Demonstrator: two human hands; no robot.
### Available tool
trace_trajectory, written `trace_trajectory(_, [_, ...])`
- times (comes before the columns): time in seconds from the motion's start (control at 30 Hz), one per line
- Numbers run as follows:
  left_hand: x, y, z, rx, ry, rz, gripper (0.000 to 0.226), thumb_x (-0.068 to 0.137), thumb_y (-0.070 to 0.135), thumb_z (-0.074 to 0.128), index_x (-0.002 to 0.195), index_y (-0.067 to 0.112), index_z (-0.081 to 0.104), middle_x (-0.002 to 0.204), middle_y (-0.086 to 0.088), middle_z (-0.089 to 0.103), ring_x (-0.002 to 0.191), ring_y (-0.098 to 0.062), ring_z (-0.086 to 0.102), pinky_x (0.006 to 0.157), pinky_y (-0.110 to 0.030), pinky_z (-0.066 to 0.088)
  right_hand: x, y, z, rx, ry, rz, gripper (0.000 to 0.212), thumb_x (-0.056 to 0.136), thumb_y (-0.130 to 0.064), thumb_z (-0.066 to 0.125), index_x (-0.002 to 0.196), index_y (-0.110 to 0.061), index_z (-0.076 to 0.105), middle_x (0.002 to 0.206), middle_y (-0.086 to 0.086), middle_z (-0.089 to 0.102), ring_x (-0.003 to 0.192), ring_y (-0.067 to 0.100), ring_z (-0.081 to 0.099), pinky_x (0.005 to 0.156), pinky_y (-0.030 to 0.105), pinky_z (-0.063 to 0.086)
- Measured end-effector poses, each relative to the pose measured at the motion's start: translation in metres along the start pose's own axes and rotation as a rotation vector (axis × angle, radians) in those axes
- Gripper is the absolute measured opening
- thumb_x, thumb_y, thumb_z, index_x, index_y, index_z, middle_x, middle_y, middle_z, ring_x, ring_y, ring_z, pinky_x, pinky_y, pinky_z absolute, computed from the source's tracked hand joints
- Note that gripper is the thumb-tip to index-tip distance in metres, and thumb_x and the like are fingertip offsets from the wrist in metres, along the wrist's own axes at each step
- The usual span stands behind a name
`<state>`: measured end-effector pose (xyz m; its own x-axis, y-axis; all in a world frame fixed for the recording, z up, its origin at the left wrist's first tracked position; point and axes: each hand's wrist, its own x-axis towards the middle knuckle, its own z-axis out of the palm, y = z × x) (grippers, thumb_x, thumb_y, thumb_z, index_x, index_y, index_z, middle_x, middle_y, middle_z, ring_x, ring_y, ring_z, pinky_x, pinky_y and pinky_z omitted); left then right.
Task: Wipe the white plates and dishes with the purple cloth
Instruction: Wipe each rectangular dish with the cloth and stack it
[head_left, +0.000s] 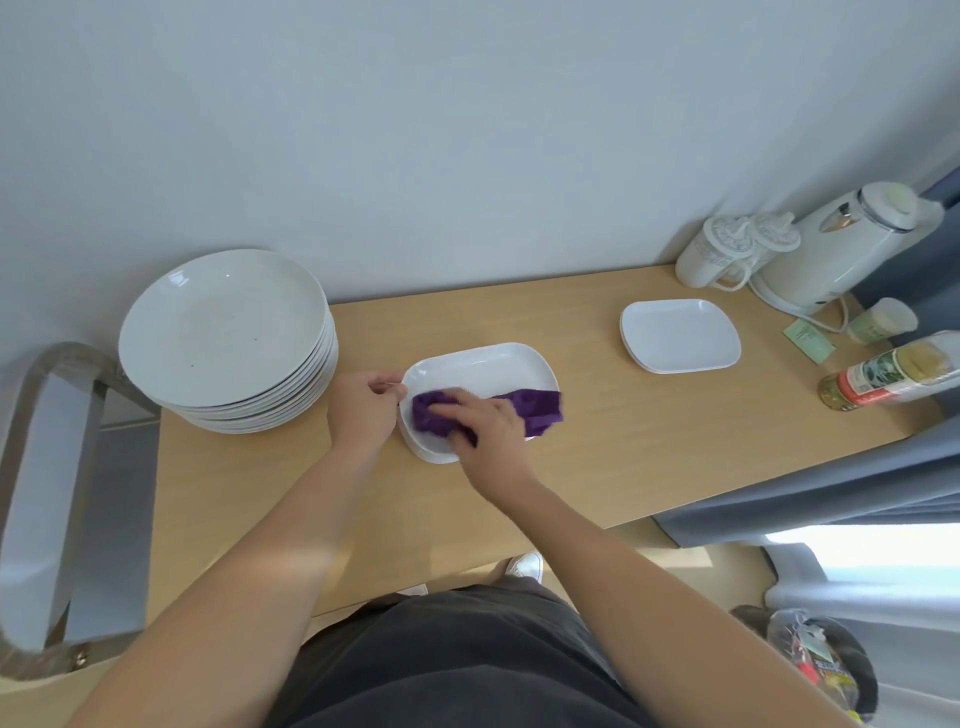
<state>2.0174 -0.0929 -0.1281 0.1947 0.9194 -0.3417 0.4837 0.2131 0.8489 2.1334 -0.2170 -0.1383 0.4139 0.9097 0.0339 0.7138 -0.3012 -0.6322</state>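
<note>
A white rectangular dish (483, 366) sits on top of a short stack of the same dishes at the middle of the wooden table (597, 457). My left hand (363, 408) pinches its left rim. My right hand (485, 421) grips the purple cloth (537, 408) and presses it on the dish's near side; one end of the cloth trails off to the right. A tall stack of round white plates (223, 327) stands at the left. Two more white rectangular dishes (680, 335) lie stacked at the right.
At the far right corner stand a white kettle (836, 249), two white lidded cups (722, 249), a small jar (880, 319) and a lying bottle (893, 374). A chair (41, 467) is at the left, a blue curtain (831, 488) at the right.
</note>
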Motion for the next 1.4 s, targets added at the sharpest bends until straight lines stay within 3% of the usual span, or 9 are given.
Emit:
trace_trajectory(0.1, [-0.001, 0.002, 0.000, 0.066, 0.010, 0.035, 0.015, 0.086, 0.011, 0.069, 0.098, 0.017, 0.076, 0.083, 0.002, 0.071, 0.083, -0.022, 0.070, 0.080, -0.033, 0.054, -0.011, -0.010, 0.000, 0.101, -0.086, -0.051, 0.037, 0.079, -0.013, 0.056, 0.106, -0.028, 0.076, 0.121, -0.024, 0.066, 0.090, 0.024, 0.050, 0.091, 0.038, 0.041])
trace_trajectory(0.27, [-0.007, 0.001, 0.001, 0.125, 0.032, 0.093, 0.019, 0.089, 0.011, 0.067, 0.105, 0.014, 0.076, 0.093, 0.002, 0.073, 0.086, -0.017, 0.067, 0.079, -0.027, 0.048, -0.017, 0.009, -0.040, 0.168, -0.241, -0.053, 0.028, 0.073, -0.001, 0.062, 0.085, -0.021, 0.077, 0.103, -0.020, 0.069, 0.091, 0.012, 0.050, 0.090, 0.019, 0.040])
trace_trajectory(0.43, [-0.004, -0.001, -0.001, 0.092, -0.008, 0.064, 0.018, 0.087, 0.010, 0.067, 0.100, 0.018, 0.076, 0.091, 0.005, 0.073, 0.086, -0.019, 0.071, 0.084, -0.035, 0.055, -0.012, 0.050, -0.076, 0.044, 0.078, 0.097, 0.026, 0.067, 0.005, 0.062, 0.070, -0.018, 0.073, 0.087, -0.017, 0.072, 0.084, 0.001, 0.051, 0.077, 0.027, 0.044])
trace_trajectory(0.53, [-0.002, -0.003, -0.001, 0.078, -0.017, 0.053, 0.019, 0.085, 0.012, 0.068, 0.101, 0.019, 0.077, 0.090, 0.006, 0.074, 0.085, -0.018, 0.071, 0.087, -0.042, 0.057, -0.004, 0.047, -0.081, 0.047, 0.183, 0.254, 0.031, 0.074, 0.006, 0.055, 0.081, -0.016, 0.075, 0.095, -0.013, 0.072, 0.091, -0.002, 0.052, 0.072, 0.018, 0.036])
trace_trajectory(0.63, [-0.002, -0.004, -0.002, 0.056, -0.029, 0.036, 0.018, 0.085, 0.013, 0.069, 0.100, 0.020, 0.076, 0.089, 0.007, 0.074, 0.085, -0.017, 0.071, 0.087, -0.043, 0.057, 0.000, 0.034, -0.054, -0.112, 0.157, 0.330, 0.039, 0.085, -0.001, 0.049, 0.105, -0.025, 0.073, 0.124, -0.019, 0.062, 0.106, 0.024, 0.044, 0.085, 0.034, 0.037])
trace_trajectory(0.87, [0.000, -0.005, -0.004, -0.053, -0.048, -0.014, 0.016, 0.085, 0.009, 0.071, 0.089, 0.024, 0.074, 0.085, 0.003, 0.074, 0.079, -0.018, 0.073, 0.086, -0.042, 0.059, 0.018, 0.007, -0.020, -0.326, 0.037, 0.425, 0.060, 0.096, 0.000, 0.042, 0.147, -0.032, 0.045, 0.159, -0.014, 0.028, 0.129, 0.030, 0.031, 0.106, 0.040, 0.030])
trace_trajectory(1.07, [-0.003, -0.001, -0.006, -0.198, -0.067, -0.065, 0.017, 0.087, 0.001, 0.069, 0.102, 0.007, 0.075, 0.090, -0.003, 0.074, 0.084, -0.016, 0.071, 0.083, -0.029, 0.059, 0.040, -0.027, 0.005, -0.215, -0.017, 0.346, 0.058, 0.098, -0.010, 0.045, 0.150, -0.035, 0.038, 0.161, -0.011, 0.021, 0.135, 0.031, 0.027, 0.106, 0.039, 0.027])
trace_trajectory(1.27, [-0.002, -0.008, -0.005, -0.210, -0.081, -0.056, 0.035, 0.081, 0.000, 0.070, 0.073, 0.033, 0.077, 0.086, 0.000, 0.077, 0.090, -0.020, 0.073, 0.090, -0.044, 0.058, 0.025, -0.030, 0.022, -0.098, 0.016, 0.088, 0.041, 0.095, -0.005, 0.052, 0.125, -0.026, 0.070, 0.140, -0.003, 0.054, 0.118, 0.038, 0.044, 0.093, 0.049, 0.041])
trace_trajectory(1.4, [-0.002, -0.008, -0.003, -0.158, -0.063, -0.018, 0.024, 0.082, 0.009, 0.071, 0.079, 0.032, 0.077, 0.084, 0.003, 0.077, 0.087, -0.017, 0.073, 0.087, -0.044, 0.059, 0.031, -0.019, 0.012, -0.174, -0.027, 0.033, 0.040, 0.095, -0.006, 0.052, 0.125, -0.026, 0.069, 0.140, -0.001, 0.055, 0.114, 0.039, 0.044, 0.095, 0.050, 0.039])
